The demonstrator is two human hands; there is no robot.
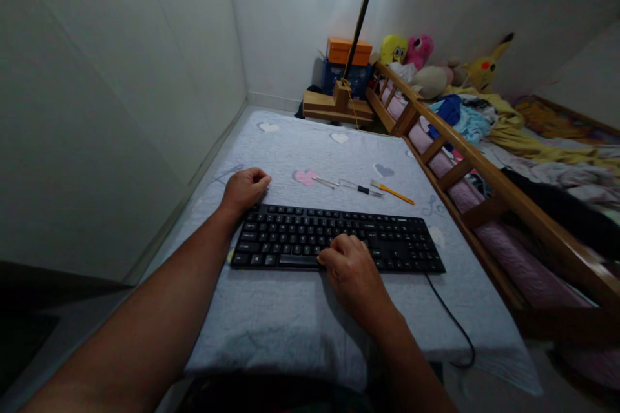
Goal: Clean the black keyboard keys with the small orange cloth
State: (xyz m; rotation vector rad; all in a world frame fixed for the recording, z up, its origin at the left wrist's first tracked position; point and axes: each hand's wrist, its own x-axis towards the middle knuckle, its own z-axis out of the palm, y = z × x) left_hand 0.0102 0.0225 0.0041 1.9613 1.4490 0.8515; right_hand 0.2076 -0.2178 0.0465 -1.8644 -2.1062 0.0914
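Observation:
A black keyboard (402, 242) lies flat on the cloth-covered table, its cable trailing off the near right side. Fingers curled into a loose fist, my left hand (245, 190) rests by the keyboard's back left corner; nothing shows in it. My right hand (349, 268) is over the lower middle keys, just right of the space bar (298, 261). Its thumb and fingers are pinched together at the keys, and whatever they may hold is hidden. Behind the keyboard lie thin white sticks like cotton swabs (325, 182), a wire tool with a black grip (363, 189) and an orange-handled brush (396, 193).
Pale cloth with hearts covers the table (285, 310). A wooden bed rail (460, 161) runs along the right, with clothes and plush toys beyond. At the far end stand a wooden stand (340, 103) with a black pole and an orange box (347, 50). Left is a pale wall panel (121, 77).

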